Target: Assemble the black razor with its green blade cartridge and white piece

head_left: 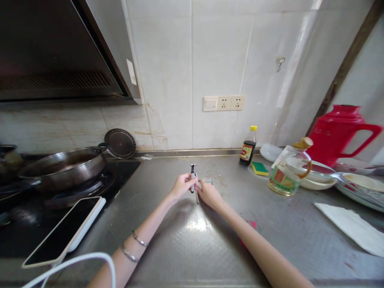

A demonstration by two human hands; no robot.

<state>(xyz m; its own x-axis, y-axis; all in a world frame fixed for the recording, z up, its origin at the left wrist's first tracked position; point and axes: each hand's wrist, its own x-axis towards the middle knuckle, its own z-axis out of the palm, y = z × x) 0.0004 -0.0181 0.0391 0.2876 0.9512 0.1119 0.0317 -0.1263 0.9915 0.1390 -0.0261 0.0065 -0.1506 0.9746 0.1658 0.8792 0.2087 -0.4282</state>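
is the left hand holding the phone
No, the left hand holds a slim razor-like tool, while the phone sits apart at the edge of the black cooktop.

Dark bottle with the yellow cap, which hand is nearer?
Right: the right hand is left of and in front of the dark bottle; the left hand is farther left.
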